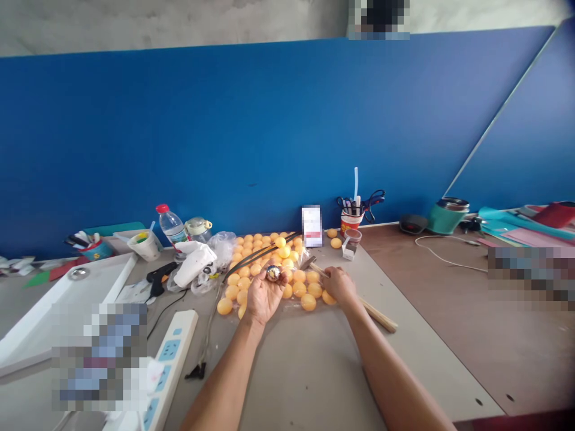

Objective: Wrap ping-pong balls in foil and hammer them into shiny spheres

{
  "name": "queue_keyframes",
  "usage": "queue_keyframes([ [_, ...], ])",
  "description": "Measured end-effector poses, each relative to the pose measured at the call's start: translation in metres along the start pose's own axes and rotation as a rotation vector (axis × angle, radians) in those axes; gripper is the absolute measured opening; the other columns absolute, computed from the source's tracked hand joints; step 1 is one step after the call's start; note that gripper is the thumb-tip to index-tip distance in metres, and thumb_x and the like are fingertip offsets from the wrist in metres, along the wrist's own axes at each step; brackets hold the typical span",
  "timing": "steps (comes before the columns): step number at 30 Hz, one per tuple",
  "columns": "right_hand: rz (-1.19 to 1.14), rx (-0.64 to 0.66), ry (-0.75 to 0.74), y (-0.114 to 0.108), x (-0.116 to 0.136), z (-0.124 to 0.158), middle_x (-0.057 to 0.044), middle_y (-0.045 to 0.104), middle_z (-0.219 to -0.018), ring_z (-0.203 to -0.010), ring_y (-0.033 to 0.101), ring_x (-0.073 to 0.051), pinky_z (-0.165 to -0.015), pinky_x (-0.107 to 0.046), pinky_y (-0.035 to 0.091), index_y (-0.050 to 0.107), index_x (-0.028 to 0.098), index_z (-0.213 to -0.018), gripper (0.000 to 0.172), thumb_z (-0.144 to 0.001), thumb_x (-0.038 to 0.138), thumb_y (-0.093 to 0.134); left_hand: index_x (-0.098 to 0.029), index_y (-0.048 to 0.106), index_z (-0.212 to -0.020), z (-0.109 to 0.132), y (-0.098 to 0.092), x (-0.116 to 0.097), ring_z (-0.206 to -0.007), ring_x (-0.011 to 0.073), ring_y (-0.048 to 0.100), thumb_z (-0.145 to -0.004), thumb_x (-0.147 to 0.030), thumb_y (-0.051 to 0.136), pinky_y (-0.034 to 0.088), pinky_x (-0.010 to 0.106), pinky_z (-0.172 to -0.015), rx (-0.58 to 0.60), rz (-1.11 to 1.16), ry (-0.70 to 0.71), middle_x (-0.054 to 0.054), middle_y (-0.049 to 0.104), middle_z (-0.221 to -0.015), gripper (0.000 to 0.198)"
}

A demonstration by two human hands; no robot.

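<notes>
My left hand point(265, 294) is palm up, with its fingers round a small shiny silvery ball point(273, 273). To its right, my right hand point(340, 286) is closed at the bundle of thin wooden sticks point(380, 314), which passes beneath it and sticks out toward the lower right. Many orange balls point(308, 301) lie on clear plastic around and behind both hands. Dark thin strips point(258, 256) rest across the balls.
A white power strip point(168, 353), a black glue gun point(160, 277) and a white tray point(36, 353) are at the left. Behind stand a bottle point(171, 226), a phone point(311, 226) and a cup of pens point(351, 221). A teal jar point(448, 216) is at the right.
</notes>
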State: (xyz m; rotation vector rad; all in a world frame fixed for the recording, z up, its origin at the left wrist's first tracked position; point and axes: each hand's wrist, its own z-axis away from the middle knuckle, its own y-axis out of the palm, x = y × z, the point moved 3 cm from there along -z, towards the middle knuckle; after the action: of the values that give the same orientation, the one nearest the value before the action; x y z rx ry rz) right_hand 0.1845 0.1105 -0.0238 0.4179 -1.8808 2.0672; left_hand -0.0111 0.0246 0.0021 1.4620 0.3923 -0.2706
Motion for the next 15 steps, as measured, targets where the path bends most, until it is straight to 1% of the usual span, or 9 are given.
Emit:
queue_keyframes([
  [4, -0.009, 0.014, 0.022, 0.003, -0.001, -0.003, -0.013, 0.065, -0.116, -0.104, 0.061, -0.027, -0.08, -0.033, 0.044, 0.07, 0.02, -0.108, 0.032, -0.081, 0.021, 0.052, -0.015, 0.062, -0.114, -0.002, -0.003, 0.001, -0.089, 0.0216, 0.066, -0.083, -0.017, 0.059, 0.055, 0.039, -0.083, 0.032, -0.043, -0.005, 0.01, 0.068, -0.091, 0.031],
  [6, -0.023, 0.007, 0.032, 0.004, -0.002, -0.004, -0.013, 0.066, -0.113, -0.102, 0.062, -0.026, -0.08, -0.032, 0.044, 0.07, 0.02, -0.107, 0.032, -0.081, 0.02, 0.052, -0.015, 0.063, -0.111, -0.002, -0.005, 0.002, -0.09, 0.0215, 0.065, -0.083, -0.02, 0.063, 0.055, 0.037, -0.082, 0.045, -0.069, -0.014, 0.01, 0.068, -0.093, 0.029],
  [8, -0.042, -0.016, 0.036, 0.003, -0.003, -0.004, -0.013, 0.066, -0.112, -0.101, 0.063, -0.026, -0.08, -0.032, 0.044, 0.069, 0.02, -0.108, 0.031, -0.082, 0.021, 0.052, -0.015, 0.063, -0.11, -0.003, -0.008, 0.002, -0.086, 0.0193, 0.065, -0.08, -0.023, 0.068, 0.054, 0.034, -0.077, 0.057, -0.106, -0.018, 0.009, 0.067, -0.093, 0.03],
  [10, -0.064, -0.068, 0.027, 0.0, -0.003, -0.003, -0.013, 0.065, -0.114, -0.102, 0.062, -0.026, -0.084, -0.033, 0.044, 0.067, 0.018, -0.111, 0.033, -0.084, 0.022, 0.05, -0.018, 0.063, -0.109, -0.003, -0.01, 0.002, -0.076, 0.015, 0.063, -0.078, -0.027, 0.072, 0.053, 0.029, -0.069, 0.062, -0.142, -0.006, 0.007, 0.067, -0.094, 0.034],
  [12, -0.084, -0.139, -0.001, -0.006, 0.0, 0.0, -0.014, 0.061, -0.12, -0.109, 0.058, -0.025, -0.09, -0.034, 0.042, 0.063, 0.017, -0.118, 0.035, -0.087, 0.022, 0.046, -0.02, 0.063, -0.108, -0.004, -0.011, 0.0, -0.066, 0.0102, 0.058, -0.076, -0.028, 0.075, 0.049, 0.024, -0.061, 0.062, -0.161, 0.026, 0.004, 0.066, -0.094, 0.035],
  [13, -0.101, -0.182, -0.035, -0.009, 0.004, 0.003, -0.014, 0.059, -0.123, -0.111, 0.056, -0.025, -0.093, -0.034, 0.042, 0.06, 0.016, -0.121, 0.036, -0.089, 0.022, 0.043, -0.021, 0.063, -0.106, -0.004, -0.011, -0.002, -0.064, 0.0088, 0.056, -0.075, -0.028, 0.076, 0.047, 0.023, -0.058, 0.061, -0.165, 0.045, 0.003, 0.066, -0.093, 0.034],
  [15, -0.182, -0.282, -0.171, -0.013, 0.013, 0.012, -0.014, 0.058, -0.122, -0.11, 0.055, -0.023, -0.094, -0.033, 0.042, 0.058, 0.016, -0.122, 0.037, -0.092, 0.021, 0.038, -0.021, 0.064, -0.101, -0.005, -0.011, -0.005, -0.064, 0.008, 0.055, -0.073, -0.026, 0.078, 0.045, 0.021, -0.057, 0.05, -0.167, 0.072, 0.002, 0.065, -0.091, 0.032],
])
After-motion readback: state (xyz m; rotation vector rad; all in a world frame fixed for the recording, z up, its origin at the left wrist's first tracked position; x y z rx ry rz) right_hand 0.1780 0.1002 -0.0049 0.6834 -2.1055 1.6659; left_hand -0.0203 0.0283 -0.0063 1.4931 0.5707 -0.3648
